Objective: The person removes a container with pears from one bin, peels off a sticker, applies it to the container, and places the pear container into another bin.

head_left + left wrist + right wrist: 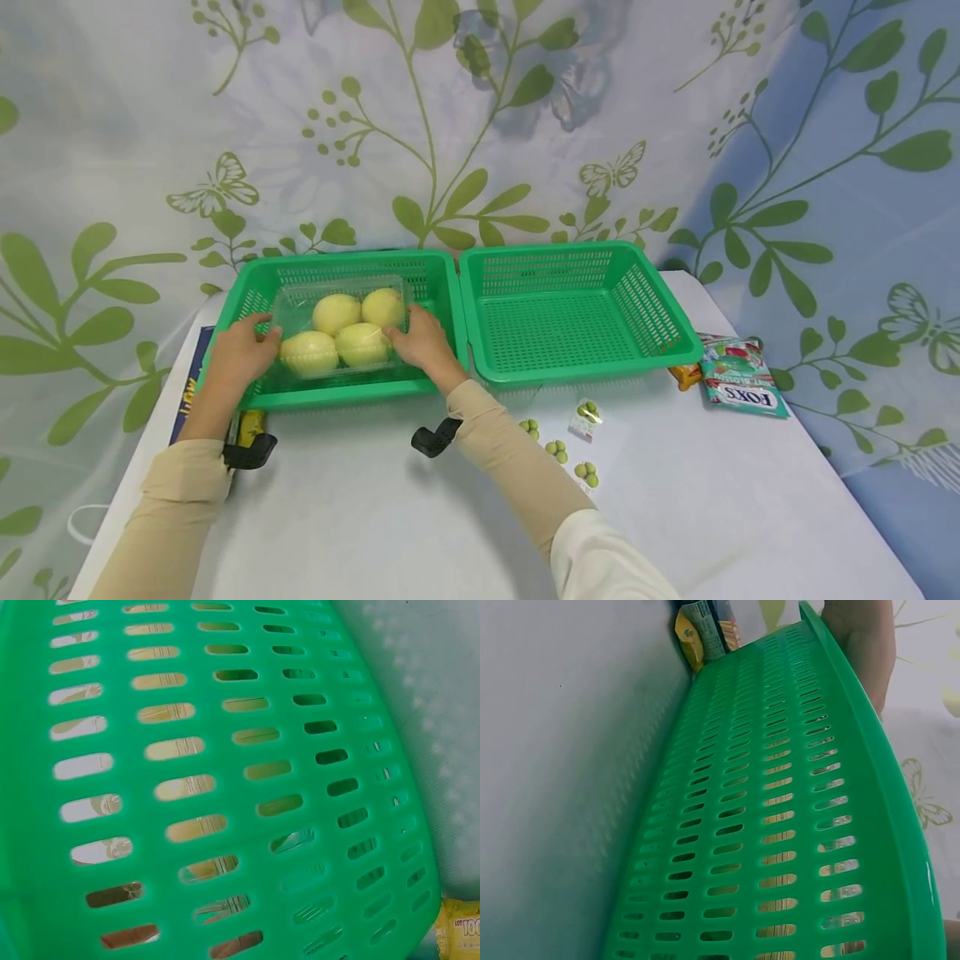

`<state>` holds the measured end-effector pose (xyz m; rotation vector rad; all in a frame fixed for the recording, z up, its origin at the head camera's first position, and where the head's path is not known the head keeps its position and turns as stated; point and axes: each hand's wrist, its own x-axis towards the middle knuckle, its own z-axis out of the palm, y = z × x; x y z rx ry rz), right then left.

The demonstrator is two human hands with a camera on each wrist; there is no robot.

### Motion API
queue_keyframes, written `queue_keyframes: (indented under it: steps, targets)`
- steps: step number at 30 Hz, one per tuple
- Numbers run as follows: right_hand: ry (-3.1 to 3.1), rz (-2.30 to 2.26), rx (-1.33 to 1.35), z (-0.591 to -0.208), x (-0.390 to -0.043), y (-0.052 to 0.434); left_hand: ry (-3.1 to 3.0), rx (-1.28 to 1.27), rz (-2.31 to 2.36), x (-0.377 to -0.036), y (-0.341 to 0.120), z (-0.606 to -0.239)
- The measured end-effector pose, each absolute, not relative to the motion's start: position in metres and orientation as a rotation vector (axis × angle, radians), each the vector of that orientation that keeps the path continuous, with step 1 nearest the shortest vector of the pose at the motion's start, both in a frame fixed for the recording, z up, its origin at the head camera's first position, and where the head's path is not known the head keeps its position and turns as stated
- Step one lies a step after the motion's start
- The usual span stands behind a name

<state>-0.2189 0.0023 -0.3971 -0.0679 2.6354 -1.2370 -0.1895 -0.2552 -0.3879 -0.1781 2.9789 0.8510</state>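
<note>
Box [302,298]: Clear, holding four yellow fruit [336,316], within the left basket [360,396]; whether it touches bottom cannot be told.
Left hand [243,354]: Grip closed about the box's left end, fingers partly hidden.
Right hand [422,337]: Grip pinching the opposite end, thumb on top.
Risk: Uneven squeezing could buckle the walls (they look thin) and spill fruit; the basket's rim could snag a corner.
Bag [744,379]: "FOX'S," at the table's [675,475] right edge.
Packet [461,931]: "LOT" and "100" legible, the rest cut off.
</note>
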Motion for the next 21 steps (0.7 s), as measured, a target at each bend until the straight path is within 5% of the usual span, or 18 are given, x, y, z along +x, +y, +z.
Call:
queue_keyframes:
  steps: [21]
  targets:
    - [2.507, -1.409, -0.134, -0.3931, -0.2196, 0.0063, 2.963, -0.181, 0.862, -0.1899, -0.2584, -0.3886]
